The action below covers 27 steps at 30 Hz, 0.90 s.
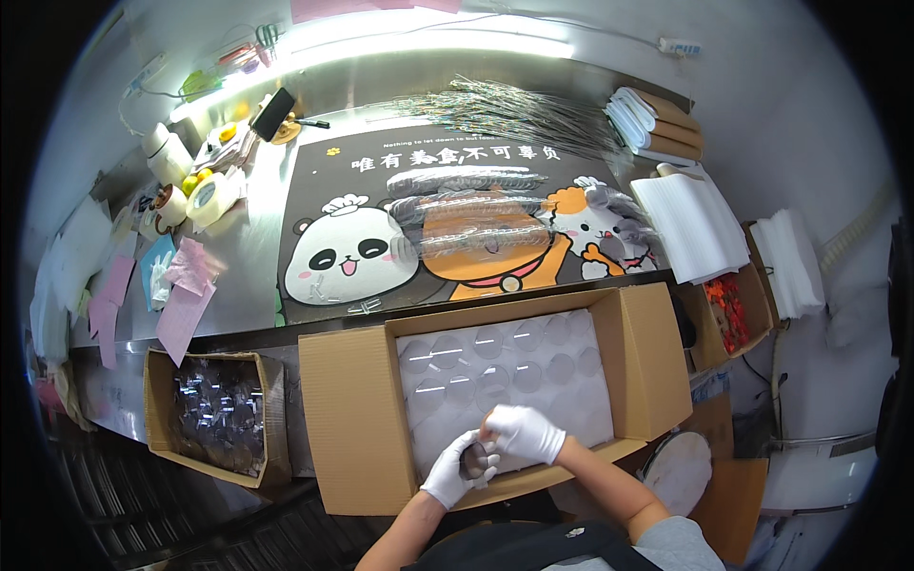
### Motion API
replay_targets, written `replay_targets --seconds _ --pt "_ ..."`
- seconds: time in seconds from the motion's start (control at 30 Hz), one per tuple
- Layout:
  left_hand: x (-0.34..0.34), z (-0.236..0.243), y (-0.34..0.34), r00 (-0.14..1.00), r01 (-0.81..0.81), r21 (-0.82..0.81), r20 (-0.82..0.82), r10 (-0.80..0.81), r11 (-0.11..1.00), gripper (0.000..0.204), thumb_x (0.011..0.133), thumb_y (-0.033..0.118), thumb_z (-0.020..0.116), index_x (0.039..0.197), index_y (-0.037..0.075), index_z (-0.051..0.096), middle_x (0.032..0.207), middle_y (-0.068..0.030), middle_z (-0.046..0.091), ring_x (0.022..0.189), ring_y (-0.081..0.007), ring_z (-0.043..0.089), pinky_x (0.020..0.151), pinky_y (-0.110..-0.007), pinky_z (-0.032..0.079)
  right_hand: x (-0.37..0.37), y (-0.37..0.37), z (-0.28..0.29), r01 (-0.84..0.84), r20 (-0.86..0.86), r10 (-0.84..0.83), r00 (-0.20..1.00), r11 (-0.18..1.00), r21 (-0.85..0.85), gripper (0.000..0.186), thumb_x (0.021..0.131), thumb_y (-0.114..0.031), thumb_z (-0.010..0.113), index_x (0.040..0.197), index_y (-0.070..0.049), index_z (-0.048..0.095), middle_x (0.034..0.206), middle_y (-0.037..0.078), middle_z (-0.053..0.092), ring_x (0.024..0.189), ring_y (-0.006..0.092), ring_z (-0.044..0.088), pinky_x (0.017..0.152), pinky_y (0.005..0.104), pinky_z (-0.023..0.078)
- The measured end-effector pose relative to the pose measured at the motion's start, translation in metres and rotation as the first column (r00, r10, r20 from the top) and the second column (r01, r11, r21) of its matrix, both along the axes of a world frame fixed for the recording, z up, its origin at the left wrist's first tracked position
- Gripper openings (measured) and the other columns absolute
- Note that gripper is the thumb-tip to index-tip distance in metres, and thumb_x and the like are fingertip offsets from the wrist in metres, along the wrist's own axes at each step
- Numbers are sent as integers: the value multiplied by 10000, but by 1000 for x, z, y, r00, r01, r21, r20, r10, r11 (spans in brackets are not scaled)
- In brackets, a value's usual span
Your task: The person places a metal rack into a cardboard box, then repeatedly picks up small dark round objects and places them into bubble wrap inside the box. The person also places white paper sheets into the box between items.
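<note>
The left hand (453,473), in a white glove, is curled around a dark, see-through round piece (473,461), positioned over the near edge of a large open carton (345,409). The right hand (526,434), also gloved, has its fingers bunched just beside that piece; I cannot tell whether they grip anything.

Inside the carton, clear discs (490,343) lie in rows on a white sheet (577,430). At the person's left stands a smaller carton (275,419) filled with shiny, dark transparent pieces (217,404).

Behind, on the metal desk (243,295), lies a dark mat (307,202). It carries two printed lines: large white Chinese characters and, above them, smaller Latin lettering, over cartoon animals in chef's hats. Clear-wrapped stacks (476,238) cover part of the artwork. A bundle of thin glittering strands (514,112) lies along the mat's far edge.

On the wall, a white fitting (674,46) shows blue characters, indistinct from here. The person's dark apron (505,550) bears a small white mark, too small to read.
</note>
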State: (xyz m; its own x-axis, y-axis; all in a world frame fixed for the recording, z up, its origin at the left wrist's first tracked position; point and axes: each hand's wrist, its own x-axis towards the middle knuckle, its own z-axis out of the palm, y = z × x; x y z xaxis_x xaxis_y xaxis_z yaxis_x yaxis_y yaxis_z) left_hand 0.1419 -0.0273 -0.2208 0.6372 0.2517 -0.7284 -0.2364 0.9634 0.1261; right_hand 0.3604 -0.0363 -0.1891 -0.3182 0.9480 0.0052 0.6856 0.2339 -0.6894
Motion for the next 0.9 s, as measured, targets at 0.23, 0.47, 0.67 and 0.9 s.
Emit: replay_targets --seconds 0.23,0.47,0.67,0.9 --pt "-19 -8 -2 966 -133 115 -206 155 984 315 1001 322 625 1246 125 625 1140 -68 638 1013 -250 659 830 -403 546 40 -9 -36 334 347 -307 886 942 -20 297 827 -303 747 1062 -129 696 946 113 689 887 303 696 784 425 564" --pt "14 -40 28 871 -384 154 -266 413 910 205 983 311 646 1120 160 665 921 -38 620 920 -232 634 752 -403 559 -5 28 -66 294 500 -254 828 956 -1 517 728 -358 838 1104 -70 630 1114 142 630 1005 329 659 827 438 548" --pt "-6 -16 13 967 -245 4 -68 245 970 432 1018 484 544 1249 123 593 1084 -135 638 1022 -305 636 907 -538 546 -4 22 -19 15 -170 -40 985 989 -146 92 888 -100 676 962 -139 715 932 65 722 918 280 702 806 383 570" --pt "-2 -5 20 958 -286 16 26 286 958 345 1010 394 590 1242 142 626 1147 -88 655 1081 -314 617 901 -550 543 -35 84 -38 121 65 -112 992 980 -155 381 864 -36 649 1210 -179 719 1190 99 701 1115 274 659 947 390 525"
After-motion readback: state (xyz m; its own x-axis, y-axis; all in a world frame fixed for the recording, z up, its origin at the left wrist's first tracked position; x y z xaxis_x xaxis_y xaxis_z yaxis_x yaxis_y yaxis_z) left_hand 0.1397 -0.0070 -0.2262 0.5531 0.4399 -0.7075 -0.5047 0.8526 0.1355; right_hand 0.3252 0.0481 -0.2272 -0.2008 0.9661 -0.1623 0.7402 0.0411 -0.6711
